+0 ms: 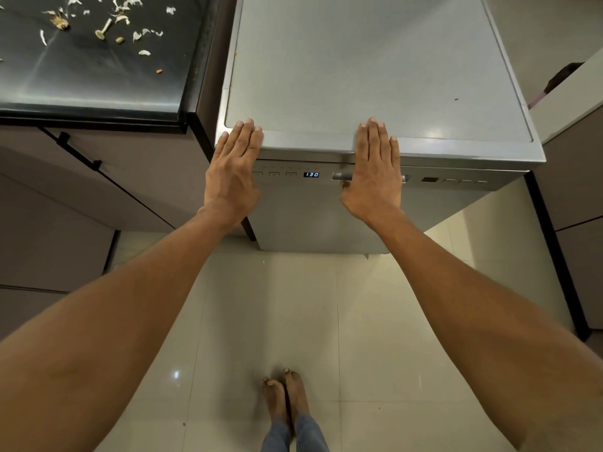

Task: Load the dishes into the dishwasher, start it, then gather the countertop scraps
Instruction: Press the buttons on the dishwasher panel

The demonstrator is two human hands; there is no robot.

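Dishwasher (375, 76), door closed and display lit, is seen beneath both hands: the left hand (233, 168) and right hand (375, 171) are laid flat, fingers straight, at its front edge. Scraps (104, 27) are scattered on the worktop (98, 79) to the left.

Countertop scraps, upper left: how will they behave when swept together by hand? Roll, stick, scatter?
The scraps look like thin, papery peel flakes, so probably very light and apt to scatter or cling to skin. The stubby stem piece looks rounded and may roll. The dark countertop looks smooth and glossy, so pieces should slide easily, perhaps over the edge.
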